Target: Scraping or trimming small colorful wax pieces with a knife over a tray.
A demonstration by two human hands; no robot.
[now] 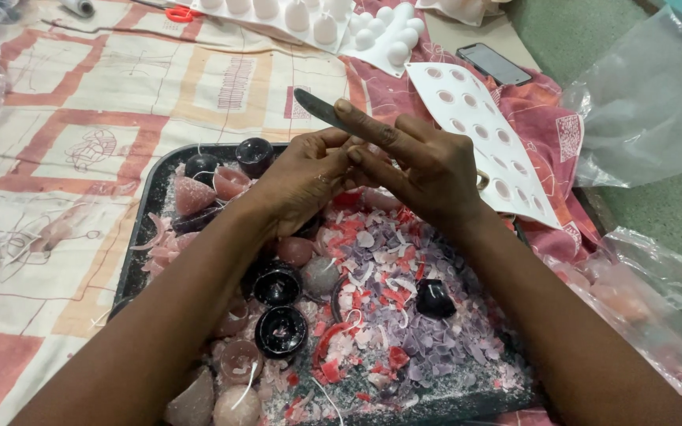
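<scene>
Gripping a knife (321, 109) at frame centre, the right hand (428, 170) could slip its blade into the left hand (305, 177), closed round something small and hidden, above the tray (145, 229).

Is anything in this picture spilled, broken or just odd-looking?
Yes: red, white and purple wax shavings litter the black tray beneath the hands. A few flakes lie off its left edge on the cloth. Nothing looks broken.

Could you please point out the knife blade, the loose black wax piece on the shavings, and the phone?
Grey metal knife blade (315, 106), head view, mid-blade.
Loose black wax piece (434, 299), head view, its top face.
Dark flat phone (494, 63), head view, screen centre.
</scene>
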